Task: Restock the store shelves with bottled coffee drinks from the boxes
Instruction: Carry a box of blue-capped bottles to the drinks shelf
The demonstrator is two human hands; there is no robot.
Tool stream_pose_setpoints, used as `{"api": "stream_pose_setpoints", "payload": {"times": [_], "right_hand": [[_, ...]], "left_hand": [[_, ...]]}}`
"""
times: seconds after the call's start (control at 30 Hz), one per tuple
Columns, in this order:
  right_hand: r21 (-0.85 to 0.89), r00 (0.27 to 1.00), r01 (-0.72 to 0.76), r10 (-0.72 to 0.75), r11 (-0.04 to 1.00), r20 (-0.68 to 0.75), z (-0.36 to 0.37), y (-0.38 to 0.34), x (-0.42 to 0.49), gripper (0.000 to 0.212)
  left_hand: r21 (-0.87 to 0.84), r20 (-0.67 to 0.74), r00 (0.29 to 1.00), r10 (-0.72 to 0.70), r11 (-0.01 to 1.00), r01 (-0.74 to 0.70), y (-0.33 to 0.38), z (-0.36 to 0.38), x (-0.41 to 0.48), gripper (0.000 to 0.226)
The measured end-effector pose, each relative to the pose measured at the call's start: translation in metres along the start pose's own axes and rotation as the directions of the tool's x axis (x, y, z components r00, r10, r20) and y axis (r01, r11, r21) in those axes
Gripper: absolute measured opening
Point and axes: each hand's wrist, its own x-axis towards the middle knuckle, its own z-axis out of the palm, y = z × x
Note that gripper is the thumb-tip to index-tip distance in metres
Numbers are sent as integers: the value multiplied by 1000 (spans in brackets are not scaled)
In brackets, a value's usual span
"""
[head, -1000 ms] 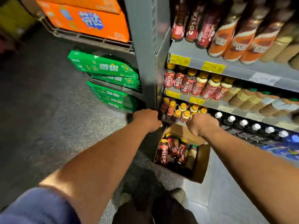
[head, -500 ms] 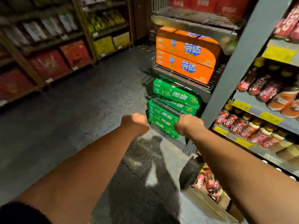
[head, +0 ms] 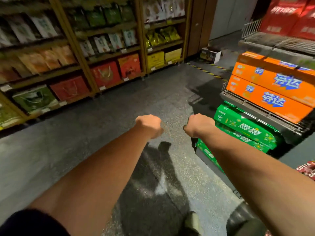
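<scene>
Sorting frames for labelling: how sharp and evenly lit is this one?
Head view: motion blur smears the shelves at left and the orange cartons at right; the left hand and right hand look sharper; light pools on the floor mid-frame, with a shadow beneath the arms; shelf uprights lean from the wide lens.

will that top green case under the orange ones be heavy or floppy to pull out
Probably heavy: the top green case is a long carton that looks full. Likely stiff, not floppy: its edges run straight atop the other green cases. It sits close under the wire rack, so sliding it out seems easier than lifting.
</scene>
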Motion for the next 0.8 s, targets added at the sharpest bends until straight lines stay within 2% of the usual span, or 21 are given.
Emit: {"api": "stream_pose_setpoints", "payload": {"times": [0.2,0.37,0.57,0.73,0.8], "right_hand": [[-53,997,46,-43,998,64,-27,-36,119,30],[-50,996,85,-84,995,27,-67,-67,240,25],[-57,994,109,-108,992,25,-106,-111,368,14],[-68,995,84,-80,994,61,-112,-152,473,28],[-80,998,51,-47,995,53,-118,-163,516,34]], "left_hand": [[-39,4,999,32,999,-32,-51,-30,104,32],[-124,-34,999,33,992,-37,-100,-67,213,35],[-91,-24,999,26,995,-28,-163,-104,327,39],[-54,-26,998,55,997,-57,-216,-116,439,28],[-45,-42,997,71,996,-73,-237,-123,490,33]]}}
